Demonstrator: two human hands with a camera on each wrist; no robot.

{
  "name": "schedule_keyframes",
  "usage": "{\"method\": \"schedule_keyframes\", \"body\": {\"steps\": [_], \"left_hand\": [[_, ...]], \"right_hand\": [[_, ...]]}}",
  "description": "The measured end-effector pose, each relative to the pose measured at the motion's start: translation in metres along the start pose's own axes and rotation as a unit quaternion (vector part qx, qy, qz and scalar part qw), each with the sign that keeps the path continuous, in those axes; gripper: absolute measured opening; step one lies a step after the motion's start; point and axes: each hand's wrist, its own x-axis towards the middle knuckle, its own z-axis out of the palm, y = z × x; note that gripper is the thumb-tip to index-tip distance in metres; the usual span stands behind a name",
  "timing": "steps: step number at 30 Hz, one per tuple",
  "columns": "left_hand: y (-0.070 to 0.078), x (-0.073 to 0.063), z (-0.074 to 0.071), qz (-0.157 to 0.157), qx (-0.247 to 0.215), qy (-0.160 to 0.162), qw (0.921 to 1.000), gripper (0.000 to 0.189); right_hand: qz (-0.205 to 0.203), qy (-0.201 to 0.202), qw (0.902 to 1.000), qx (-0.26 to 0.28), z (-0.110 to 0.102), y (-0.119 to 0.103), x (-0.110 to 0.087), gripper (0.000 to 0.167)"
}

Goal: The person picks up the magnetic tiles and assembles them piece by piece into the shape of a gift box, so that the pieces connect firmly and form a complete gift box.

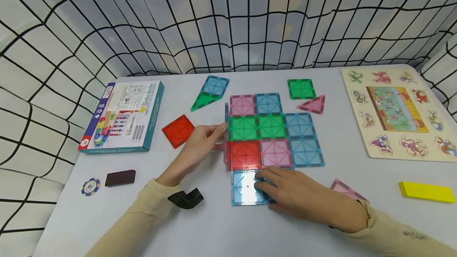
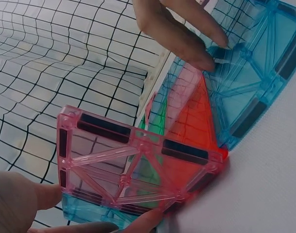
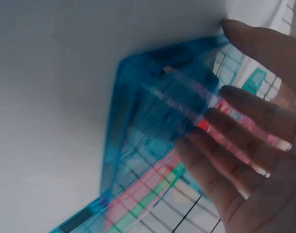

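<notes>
A flat patchwork of see-through magnetic tiles lies mid-table, with a red tile (image 1: pixel 245 156) and a green tile (image 1: pixel 242 128) on its left side. Along that side stand an upright blue tile (image 1: pixel 226 110) and an upright pink tile (image 2: pixel 123 165). My left hand (image 1: pixel 201 144) pinches the blue one by thumb and fingers, and one fingertip meets the pink tile's edge. My right hand (image 1: pixel 303 193) lies over the near row, its fairly straight fingers touching a blue tile (image 3: pixel 157 102). Beside that is another blue tile (image 1: pixel 242 193), bright with glare. The right hand hides part of this row.
Loose around the patchwork are a red tile (image 1: pixel 177 131), a green tile (image 1: pixel 301 89) and a pink triangle (image 1: pixel 315 105). A box (image 1: pixel 123 116) lies left, near a poker chip (image 1: pixel 91 186) and dark block (image 1: pixel 120 178). Right are a puzzle board (image 1: pixel 360 126) and yellow block (image 1: pixel 426 192).
</notes>
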Motion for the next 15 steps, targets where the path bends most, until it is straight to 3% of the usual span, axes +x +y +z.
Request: {"method": "schedule_keyframes", "body": {"steps": [3,9,15], "left_hand": [[0.0003,0.0008,0.0012,0.000,-0.002,-0.004,1.0000,0.049],[-0.0003,0.0003,0.0015,-0.006,0.002,-0.005,1.0000,0.049],[-0.0022,0.0022,-0.0023,-0.010,-0.002,-0.013,0.9999,0.050]], "right_hand": [[0.000,0.010,0.9997,-0.024,0.0029,-0.0032,0.0052,0.058],[0.001,-0.008,0.9991,-0.041,0.0024,-0.0066,0.0083,0.055],[-0.033,0.006,0.9968,-0.073,0.0012,-0.0099,0.0103,0.051]]}}
